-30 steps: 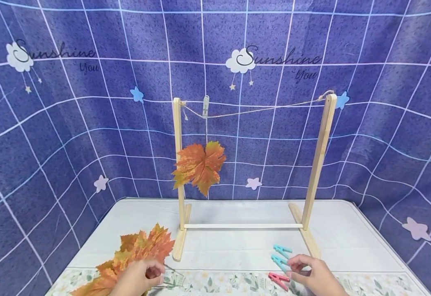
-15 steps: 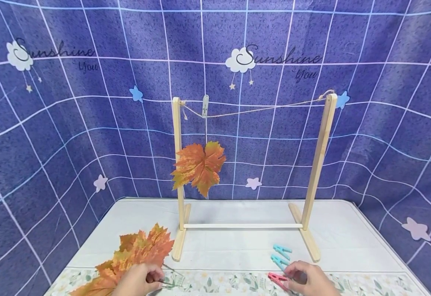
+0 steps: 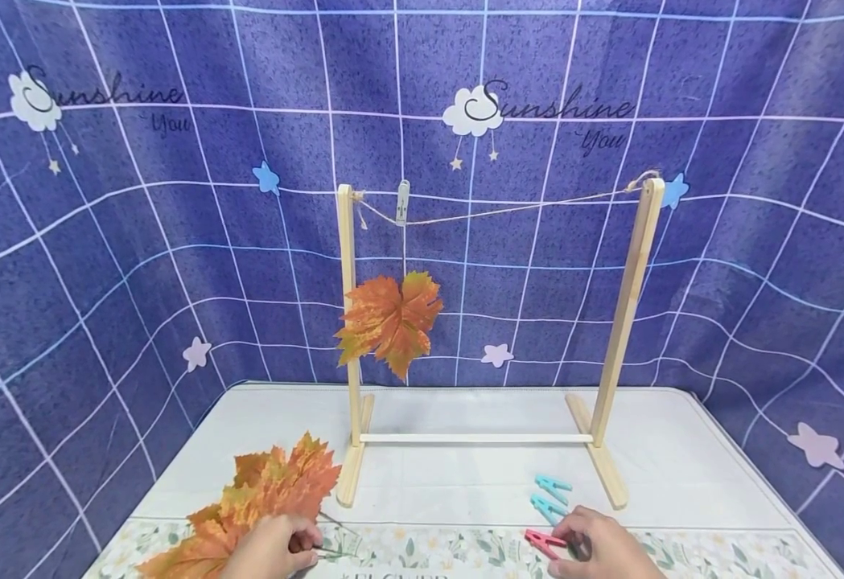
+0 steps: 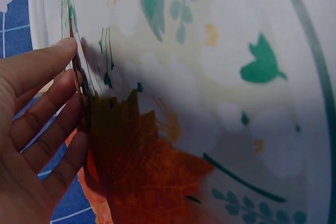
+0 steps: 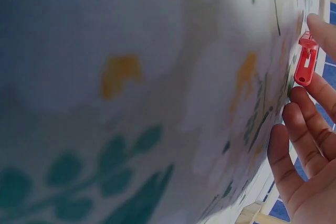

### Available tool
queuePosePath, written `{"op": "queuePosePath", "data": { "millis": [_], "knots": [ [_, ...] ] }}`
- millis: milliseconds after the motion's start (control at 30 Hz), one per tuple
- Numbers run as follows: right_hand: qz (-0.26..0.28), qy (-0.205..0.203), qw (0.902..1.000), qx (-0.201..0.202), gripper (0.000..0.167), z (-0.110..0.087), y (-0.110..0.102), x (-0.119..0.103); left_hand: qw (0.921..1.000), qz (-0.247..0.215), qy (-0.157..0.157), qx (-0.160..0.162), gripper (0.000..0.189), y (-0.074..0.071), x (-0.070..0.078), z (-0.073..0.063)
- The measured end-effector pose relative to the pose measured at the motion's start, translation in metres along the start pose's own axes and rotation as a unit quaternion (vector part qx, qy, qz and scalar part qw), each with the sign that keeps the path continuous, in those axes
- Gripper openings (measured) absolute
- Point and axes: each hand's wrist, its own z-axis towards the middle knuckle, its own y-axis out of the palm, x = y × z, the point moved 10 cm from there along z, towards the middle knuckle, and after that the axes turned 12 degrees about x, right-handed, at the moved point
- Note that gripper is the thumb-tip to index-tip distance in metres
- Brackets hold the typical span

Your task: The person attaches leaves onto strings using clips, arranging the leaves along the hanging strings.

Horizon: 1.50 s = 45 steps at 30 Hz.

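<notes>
My left hand (image 3: 273,547) is low at the pile of orange artificial maple leaves (image 3: 287,478), its thumb and index finger spread. In the left wrist view the fingertips (image 4: 79,77) are right at a thin leaf stem (image 4: 72,22). My right hand (image 3: 599,547) reaches around a red clothespin (image 3: 543,542) lying on the patterned cloth; the right wrist view has that red clothespin (image 5: 305,61) between thumb and index finger, the thumb apart from it. Two light-blue clothespins (image 3: 548,508) lie just beyond. One orange leaf (image 3: 395,322) hangs from a twine line, held by a pale clothespin (image 3: 402,203).
The wooden frame (image 3: 623,322) stands upright behind the hands, with a crossbar (image 3: 475,439) low between its feet. Twine (image 3: 508,211) runs between the post tops and dips at the pale clothespin. A blue grid curtain (image 3: 537,338) borders the white table (image 3: 458,482).
My right hand has come down and left from beside the light-blue clothespins to the red clothespin. The left hand has lowered slightly over the stems.
</notes>
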Motion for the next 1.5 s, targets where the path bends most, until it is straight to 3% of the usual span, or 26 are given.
{"op": "queuePosePath", "data": {
  "millis": [267,800,1000,1167,1367,1500],
  "knots": [
    [-0.010,-0.002,0.9999,0.003,0.026,0.000,0.000,-0.001,0.9992,0.037,0.015,0.001,0.015,0.001,0.002,-0.002],
    [-0.006,-0.015,0.9998,0.012,0.022,-0.001,-0.001,-0.003,0.9976,0.050,0.029,-0.037,0.014,0.010,0.015,0.001],
    [0.009,0.020,0.9997,-0.007,0.019,-0.001,0.001,0.003,0.9970,0.067,0.028,-0.024,0.014,0.008,0.016,0.003],
    [0.010,0.031,0.9995,-0.005,0.020,-0.002,0.001,0.005,0.9949,0.087,0.051,-0.003,0.014,0.003,0.020,0.005],
    [0.028,0.055,0.9980,-0.013,0.019,-0.003,0.002,0.009,0.9936,0.078,0.081,0.008,0.012,-0.002,0.027,0.007],
    [0.043,0.052,0.9977,-0.004,0.018,-0.003,0.003,0.009,0.9947,0.061,0.083,0.001,0.012,-0.004,0.029,0.007]
  ]
}}
